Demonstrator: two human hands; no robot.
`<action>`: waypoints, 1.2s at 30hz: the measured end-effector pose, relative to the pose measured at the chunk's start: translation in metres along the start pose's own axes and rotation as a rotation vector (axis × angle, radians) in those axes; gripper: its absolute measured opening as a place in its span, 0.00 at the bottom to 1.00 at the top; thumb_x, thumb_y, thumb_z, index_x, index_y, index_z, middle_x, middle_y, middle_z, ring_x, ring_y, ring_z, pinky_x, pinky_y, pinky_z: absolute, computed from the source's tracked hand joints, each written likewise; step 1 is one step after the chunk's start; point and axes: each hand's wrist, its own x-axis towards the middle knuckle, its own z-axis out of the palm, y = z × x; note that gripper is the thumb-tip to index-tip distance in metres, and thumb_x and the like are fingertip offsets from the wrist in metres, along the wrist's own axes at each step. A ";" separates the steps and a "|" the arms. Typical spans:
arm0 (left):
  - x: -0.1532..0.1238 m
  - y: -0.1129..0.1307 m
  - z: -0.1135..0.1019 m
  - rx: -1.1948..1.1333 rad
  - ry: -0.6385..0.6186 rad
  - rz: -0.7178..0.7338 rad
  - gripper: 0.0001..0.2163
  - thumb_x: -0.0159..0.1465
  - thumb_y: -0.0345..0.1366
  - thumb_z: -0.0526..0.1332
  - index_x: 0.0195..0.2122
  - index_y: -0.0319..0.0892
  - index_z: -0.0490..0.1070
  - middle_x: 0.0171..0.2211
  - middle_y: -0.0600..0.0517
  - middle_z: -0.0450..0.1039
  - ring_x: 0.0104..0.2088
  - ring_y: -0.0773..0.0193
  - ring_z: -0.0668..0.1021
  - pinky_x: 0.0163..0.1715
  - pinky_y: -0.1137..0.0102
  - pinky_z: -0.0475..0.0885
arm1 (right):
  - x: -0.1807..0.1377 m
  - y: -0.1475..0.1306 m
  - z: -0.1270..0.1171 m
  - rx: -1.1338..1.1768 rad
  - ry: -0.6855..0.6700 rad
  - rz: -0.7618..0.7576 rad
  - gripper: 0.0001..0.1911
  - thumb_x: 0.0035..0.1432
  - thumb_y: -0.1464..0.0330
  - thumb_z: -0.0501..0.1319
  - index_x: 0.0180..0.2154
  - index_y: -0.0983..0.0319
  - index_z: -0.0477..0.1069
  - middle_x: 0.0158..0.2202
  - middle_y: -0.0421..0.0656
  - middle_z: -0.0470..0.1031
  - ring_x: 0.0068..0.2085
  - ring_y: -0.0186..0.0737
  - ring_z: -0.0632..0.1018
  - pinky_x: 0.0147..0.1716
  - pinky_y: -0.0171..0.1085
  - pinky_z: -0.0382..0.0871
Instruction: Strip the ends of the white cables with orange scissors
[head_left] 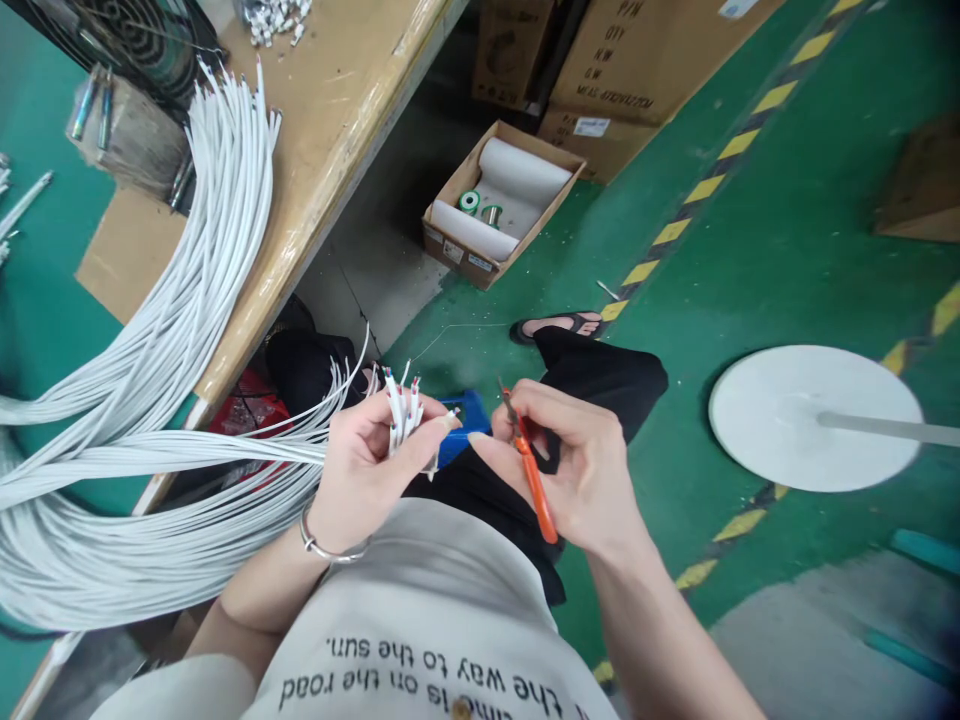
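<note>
Our left hand point(367, 462) pinches a bunch of white cable ends point(401, 403) just off the desk point(337, 100) edge, over our lap. Our right hand point(581, 470) grips orange snips point(534, 478), tip near them. Trimming seems in hand, and it wants one end singled out, held steady

I see the cable bundle point(172, 300) draped over the bench point(337, 120) at left, a carton point(457, 252) on the floor point(750, 200) ahead, and a disc point(795, 420) to the right.
</note>
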 end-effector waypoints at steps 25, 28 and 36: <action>-0.001 0.001 0.011 0.516 0.102 0.373 0.04 0.65 0.31 0.68 0.32 0.41 0.78 0.27 0.52 0.80 0.24 0.67 0.76 0.25 0.74 0.73 | -0.006 0.000 -0.004 -0.238 -0.246 0.043 0.20 0.62 0.69 0.60 0.25 0.57 0.50 0.23 0.36 0.57 0.24 0.32 0.58 0.25 0.36 0.52; -0.003 -0.004 0.011 0.640 0.111 0.483 0.03 0.65 0.28 0.67 0.35 0.42 0.78 0.30 0.51 0.83 0.26 0.67 0.79 0.26 0.74 0.73 | -0.006 -0.001 -0.005 -0.261 -0.258 0.056 0.18 0.62 0.68 0.59 0.25 0.57 0.52 0.23 0.36 0.59 0.24 0.32 0.59 0.25 0.37 0.53; -0.002 -0.023 0.007 0.867 0.101 0.785 0.13 0.64 0.20 0.65 0.46 0.43 0.77 0.34 0.51 0.84 0.32 0.64 0.84 0.35 0.73 0.77 | -0.007 -0.002 -0.005 -0.307 -0.266 0.134 0.18 0.58 0.70 0.59 0.24 0.58 0.50 0.21 0.35 0.58 0.24 0.32 0.57 0.25 0.37 0.50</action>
